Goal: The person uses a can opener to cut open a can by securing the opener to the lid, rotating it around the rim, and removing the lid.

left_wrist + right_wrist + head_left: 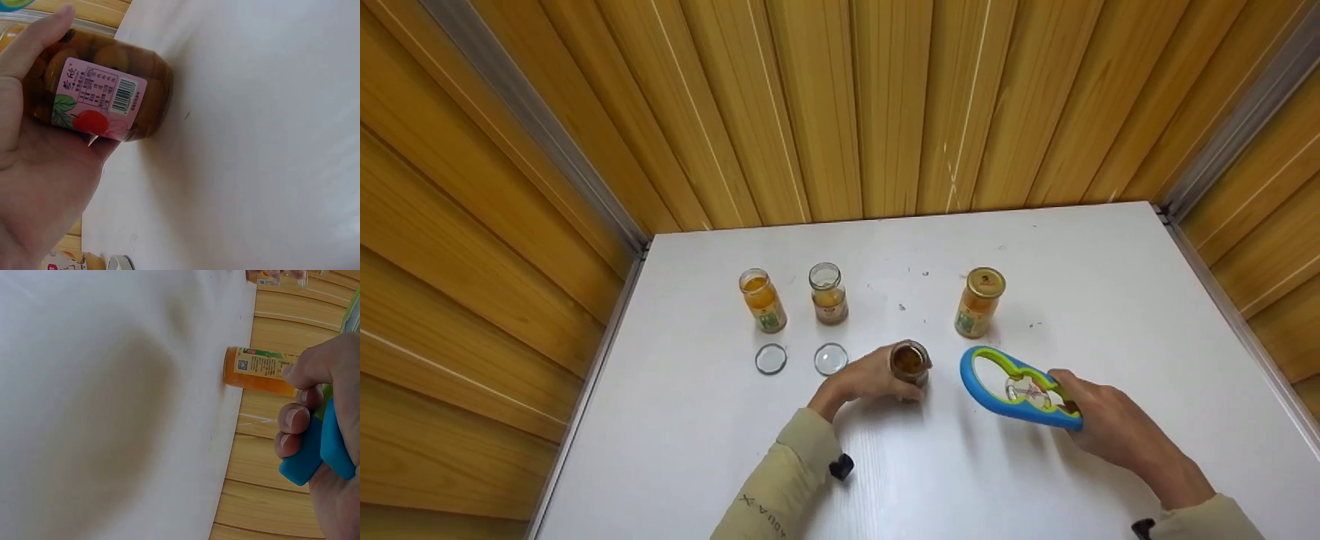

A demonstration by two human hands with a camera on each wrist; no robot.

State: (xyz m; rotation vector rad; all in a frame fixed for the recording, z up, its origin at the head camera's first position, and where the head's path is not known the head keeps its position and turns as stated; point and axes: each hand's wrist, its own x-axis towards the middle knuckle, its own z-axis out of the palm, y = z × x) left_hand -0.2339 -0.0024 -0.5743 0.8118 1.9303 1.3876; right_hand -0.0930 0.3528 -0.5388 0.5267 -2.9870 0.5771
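Note:
My left hand (881, 375) grips a lidless glass jar (911, 358) from its left side. In the left wrist view the jar (107, 90) has a pink label with a red fruit, and round brownish fruit inside. My right hand (1114, 420) holds a blue and green multi-hole jar opener (986, 394) by its narrow end, above the table. A round lid (1027, 391) shows within one of the opener's holes; whether it is lodged there or lies beneath, I cannot tell. The right wrist view has the fingers curled round the blue handle (304, 458).
A jar with a gold lid (979, 304) stands behind the opener. At the left stand an open orange jar (765, 304) and another open jar (829, 296). Two lids, a left one (771, 359) and a right one (830, 359), lie before them on the white table (675, 420).

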